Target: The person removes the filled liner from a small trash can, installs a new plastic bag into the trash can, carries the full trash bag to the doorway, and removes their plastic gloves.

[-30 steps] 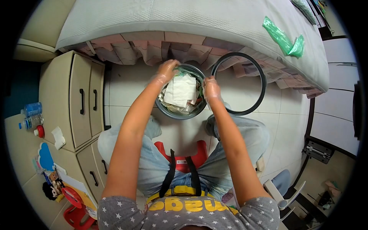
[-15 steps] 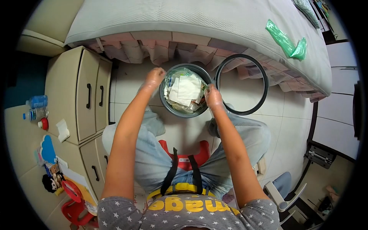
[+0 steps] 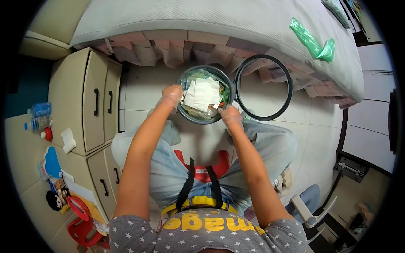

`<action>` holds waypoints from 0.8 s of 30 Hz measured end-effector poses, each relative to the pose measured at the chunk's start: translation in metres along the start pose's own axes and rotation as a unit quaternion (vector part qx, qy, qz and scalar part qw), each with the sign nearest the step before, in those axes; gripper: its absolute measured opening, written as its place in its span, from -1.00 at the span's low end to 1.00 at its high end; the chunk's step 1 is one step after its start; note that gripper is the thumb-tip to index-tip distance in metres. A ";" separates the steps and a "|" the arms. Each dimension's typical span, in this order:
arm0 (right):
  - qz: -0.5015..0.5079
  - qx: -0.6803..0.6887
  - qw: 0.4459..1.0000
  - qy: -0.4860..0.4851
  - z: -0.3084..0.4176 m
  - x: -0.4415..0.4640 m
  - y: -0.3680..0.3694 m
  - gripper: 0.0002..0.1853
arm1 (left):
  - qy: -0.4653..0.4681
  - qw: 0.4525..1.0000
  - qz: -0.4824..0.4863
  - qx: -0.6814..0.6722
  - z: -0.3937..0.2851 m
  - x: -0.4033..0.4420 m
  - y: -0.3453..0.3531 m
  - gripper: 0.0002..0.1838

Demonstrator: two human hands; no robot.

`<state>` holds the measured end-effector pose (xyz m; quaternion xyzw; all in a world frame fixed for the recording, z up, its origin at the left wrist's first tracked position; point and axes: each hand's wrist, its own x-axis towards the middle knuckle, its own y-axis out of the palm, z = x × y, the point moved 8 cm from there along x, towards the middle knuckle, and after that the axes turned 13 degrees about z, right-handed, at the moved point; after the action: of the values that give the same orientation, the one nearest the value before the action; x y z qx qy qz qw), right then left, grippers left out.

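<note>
Between my feet stands a round grey trash bin [image 3: 184, 116], lined with a clear trash bag [image 3: 194, 76] full of rubbish. White tissues [image 3: 206, 91] lie on top of the heap. My left hand [image 3: 172, 95], in a thin clear plastic glove, is closed on the bag's edge at the bin's left rim. At the lower right rim my right hand [image 3: 230, 117], gloved the same way, pinches the bag's edge. A dark ring [image 3: 290, 87] stands out to the right, joined to the bin's side.
A bed [image 3: 177, 14] with a pleated skirt runs along the far side, with a green plastic bag [image 3: 310, 42] on it. Drawers [image 3: 96, 101] stand at left, with bottles [image 3: 40, 110] nearby. A red stool [image 3: 204, 170] shows between my legs; a chair armrest [image 3: 303, 211] is at right.
My right hand has moved down along the rim, toward me. My left hand has shifted slightly lower along the left rim.
</note>
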<state>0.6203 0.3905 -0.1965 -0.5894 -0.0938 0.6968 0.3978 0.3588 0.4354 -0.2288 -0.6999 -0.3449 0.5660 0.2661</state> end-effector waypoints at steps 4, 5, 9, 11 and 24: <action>-0.054 0.061 0.995 -0.048 -0.032 0.039 0.021 -0.67 | -0.010 0.988 -0.055 -0.141 0.040 0.017 0.007 -0.77; -0.068 0.110 0.989 -0.070 -0.028 0.036 0.016 -0.72 | 0.015 0.978 -0.090 -0.187 0.042 0.011 -0.003 -0.76; -0.122 0.230 0.964 -0.063 -0.038 0.041 0.000 -0.74 | -0.045 0.886 0.040 -0.460 0.064 0.011 0.017 -0.74; -0.122 0.194 0.971 -0.071 -0.030 0.023 -0.007 -0.78 | -0.039 0.924 -0.033 -0.379 0.063 0.006 0.006 -0.77; -0.063 -0.167 0.920 -0.349 0.076 -0.043 0.044 -0.93 | 0.180 0.944 -0.152 0.232 -0.023 -0.046 -0.028 -0.85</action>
<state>0.5324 0.3582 -0.1686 -0.3593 -0.3790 0.8060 0.2788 0.3705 0.4170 -0.1740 -0.6486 -0.2527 0.4480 0.5610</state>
